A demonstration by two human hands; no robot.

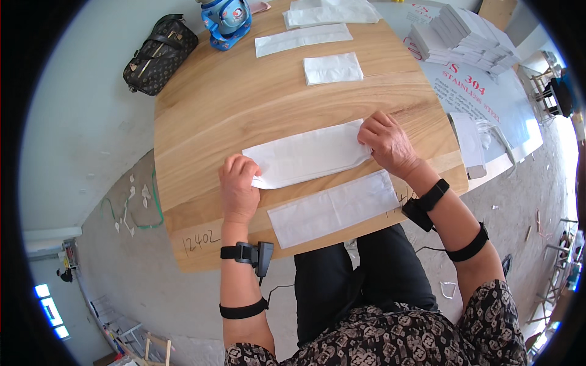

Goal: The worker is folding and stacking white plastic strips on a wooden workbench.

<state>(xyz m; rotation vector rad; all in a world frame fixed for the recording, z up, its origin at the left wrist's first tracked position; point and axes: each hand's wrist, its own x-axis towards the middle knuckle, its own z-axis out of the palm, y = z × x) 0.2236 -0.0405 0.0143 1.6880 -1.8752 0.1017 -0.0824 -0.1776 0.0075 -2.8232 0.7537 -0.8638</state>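
Note:
A long white paper bag (pixel 308 154) lies flat across the middle of the wooden table (pixel 213 110). My left hand (pixel 238 186) pinches its left end, where a corner is folded up. My right hand (pixel 387 143) presses down on its right end with curled fingers. A second white paper bag (pixel 332 207) lies flat just nearer to me, by the table's front edge, touched by neither hand. Both wrists wear black straps with small devices.
Farther back lie a folded white piece (pixel 332 68), a long white strip (pixel 303 39) and more white sheets (pixel 332 13). A blue toy-like object (pixel 226 21) and a dark patterned handbag (pixel 160 53) sit at the back left. Stacks of white folded items (pixel 467 33) rest on the right.

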